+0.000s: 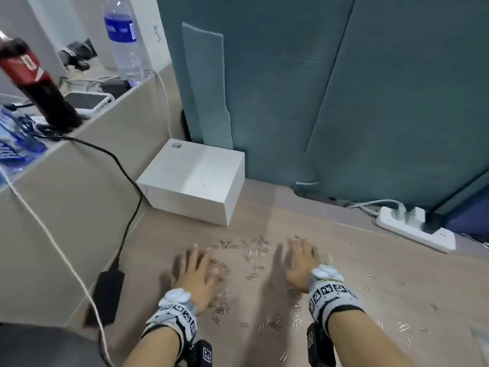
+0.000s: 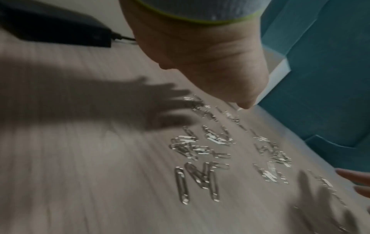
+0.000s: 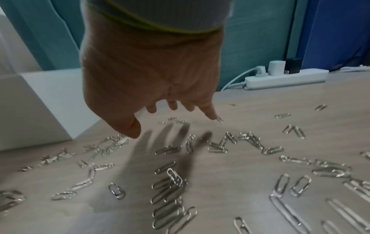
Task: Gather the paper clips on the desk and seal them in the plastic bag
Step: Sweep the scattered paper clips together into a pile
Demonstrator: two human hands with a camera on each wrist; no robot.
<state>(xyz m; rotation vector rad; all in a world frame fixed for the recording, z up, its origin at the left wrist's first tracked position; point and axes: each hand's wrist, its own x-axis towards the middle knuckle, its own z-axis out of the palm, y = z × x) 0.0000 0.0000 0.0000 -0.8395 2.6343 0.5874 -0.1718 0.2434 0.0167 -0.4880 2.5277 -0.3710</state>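
Note:
Several silver paper clips [image 1: 254, 258] lie scattered across the wooden desk [image 1: 370, 274], between and around both hands. My left hand [image 1: 197, 268] is palm down with its fingers spread, at the left edge of the scatter and holding nothing. My right hand [image 1: 300, 260] is spread the same way on the right side. In the wrist views each hand, left [image 2: 210, 63] and right [image 3: 150, 71], casts a spread-finger shadow on the desk among the clips [image 2: 200, 150] [image 3: 172, 186]. A pale blurred sheet [image 1: 480, 337] at the lower right edge may be the bag; I cannot tell.
A white box [image 1: 195, 181] stands behind the clips against a teal partition [image 1: 317, 88]. A white power strip [image 1: 415, 229] lies at the back right. A black adapter [image 1: 108, 295] with its cable and a white cable [image 1: 53, 242] lie left, below a raised ledge with bottles [image 1: 123, 38].

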